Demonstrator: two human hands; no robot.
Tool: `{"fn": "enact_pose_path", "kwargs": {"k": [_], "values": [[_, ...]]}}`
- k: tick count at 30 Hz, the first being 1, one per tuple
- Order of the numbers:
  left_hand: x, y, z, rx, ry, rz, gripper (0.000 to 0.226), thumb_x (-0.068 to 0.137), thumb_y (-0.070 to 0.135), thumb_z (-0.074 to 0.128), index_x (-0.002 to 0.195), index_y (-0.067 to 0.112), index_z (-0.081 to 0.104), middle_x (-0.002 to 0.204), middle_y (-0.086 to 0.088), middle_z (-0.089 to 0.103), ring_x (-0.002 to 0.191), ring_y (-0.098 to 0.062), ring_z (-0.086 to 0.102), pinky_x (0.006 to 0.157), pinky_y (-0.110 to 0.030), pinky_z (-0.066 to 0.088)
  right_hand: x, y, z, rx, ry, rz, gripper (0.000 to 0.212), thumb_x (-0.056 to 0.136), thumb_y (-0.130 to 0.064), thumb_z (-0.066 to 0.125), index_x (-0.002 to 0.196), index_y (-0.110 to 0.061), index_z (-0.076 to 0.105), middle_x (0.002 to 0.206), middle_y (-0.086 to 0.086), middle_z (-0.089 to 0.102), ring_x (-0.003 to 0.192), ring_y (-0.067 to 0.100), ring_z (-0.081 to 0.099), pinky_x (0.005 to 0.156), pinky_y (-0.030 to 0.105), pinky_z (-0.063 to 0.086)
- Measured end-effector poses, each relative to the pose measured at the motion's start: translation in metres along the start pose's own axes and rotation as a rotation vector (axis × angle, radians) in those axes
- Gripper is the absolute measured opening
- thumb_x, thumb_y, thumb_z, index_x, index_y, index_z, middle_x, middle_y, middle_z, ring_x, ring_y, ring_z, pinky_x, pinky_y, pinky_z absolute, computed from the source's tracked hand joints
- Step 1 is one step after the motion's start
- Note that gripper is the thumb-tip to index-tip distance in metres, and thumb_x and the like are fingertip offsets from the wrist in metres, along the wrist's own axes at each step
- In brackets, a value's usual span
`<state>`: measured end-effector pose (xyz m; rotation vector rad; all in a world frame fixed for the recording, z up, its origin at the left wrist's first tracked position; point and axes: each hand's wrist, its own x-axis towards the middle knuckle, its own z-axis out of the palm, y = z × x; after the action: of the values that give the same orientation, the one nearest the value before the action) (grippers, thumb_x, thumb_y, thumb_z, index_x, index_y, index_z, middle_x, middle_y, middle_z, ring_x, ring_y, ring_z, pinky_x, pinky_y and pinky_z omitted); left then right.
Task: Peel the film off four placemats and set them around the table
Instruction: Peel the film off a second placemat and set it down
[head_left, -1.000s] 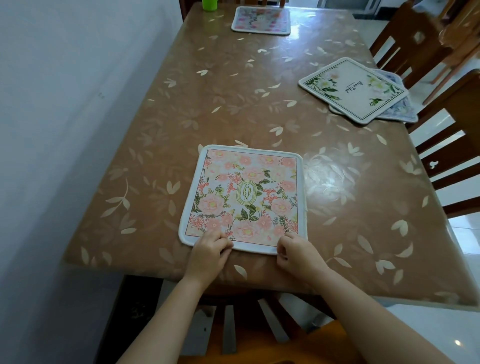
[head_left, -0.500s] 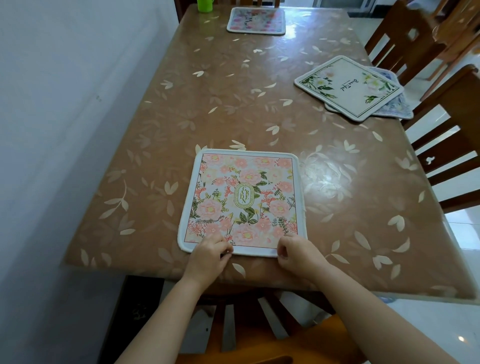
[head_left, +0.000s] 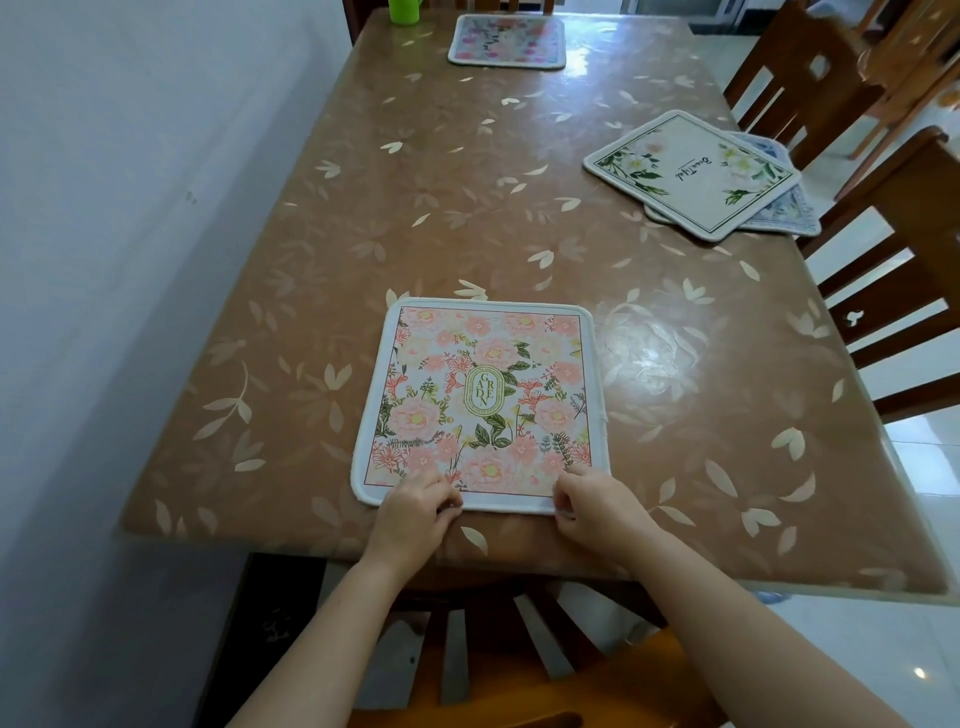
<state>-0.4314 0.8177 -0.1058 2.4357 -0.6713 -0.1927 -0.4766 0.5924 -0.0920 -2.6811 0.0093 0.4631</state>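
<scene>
Both forearms extended, left hand (head_left: 415, 512), right hand (head_left: 592, 501), curled fingers pinching pink placemat (head_left: 483, 395) edge

Both bare forearms reach forward, converging slightly. The left hand (head_left: 415, 512) and right hand (head_left: 597, 504) sit side by side, knuckles up and fingers curled, each pinching the placemat (head_left: 483, 395) at its near edge.
</scene>
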Motion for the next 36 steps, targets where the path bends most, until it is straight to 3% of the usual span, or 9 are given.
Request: {"fn": "enact_pose_path", "kwargs": {"k": [6,16,36], "values": [[0.0017,-0.0004,0.0027,-0.006,-0.011,-0.017,0.006,0.074,0.002,0.068,0.075,0.007,0.064,0.078,-0.007,0.060,0.078,-0.022,0.053,0.068,-0.033,0.045,0.0001,-0.0027,-0.0019,0.000,-0.032,0.035,0.011,0.076,-0.010,0.052,0.070,-0.019,0.050,0.092,0.010,0.059,0.084,0.026,0.054,0.064,0.027,0.040],[-0.0005,0.0008,0.0043,-0.011,-0.049,-0.027,0.002,0.077,0.007,0.067,0.078,0.008,0.065,0.082,-0.006,0.061,0.080,-0.019,0.053,0.071,-0.029,0.042,-0.0024,0.0004,0.0004,0.007,-0.079,0.091,0.009,0.076,-0.011,0.053,0.079,-0.013,0.061,0.094,0.009,0.060,0.083,0.025,0.055,0.065,0.027,0.041],[-0.0013,-0.0019,0.0058,-0.063,-0.036,-0.077,0.008,0.074,0.012,0.072,0.076,0.011,0.064,0.079,0.002,0.056,0.080,-0.017,0.051,0.071,-0.028,0.043,-0.0039,0.0058,0.0016,0.010,-0.057,0.031,0.004,0.076,-0.014,0.052,0.078,-0.016,0.056,0.093,0.006,0.058,0.086,0.025,0.054,0.064,0.026,0.039]]}}
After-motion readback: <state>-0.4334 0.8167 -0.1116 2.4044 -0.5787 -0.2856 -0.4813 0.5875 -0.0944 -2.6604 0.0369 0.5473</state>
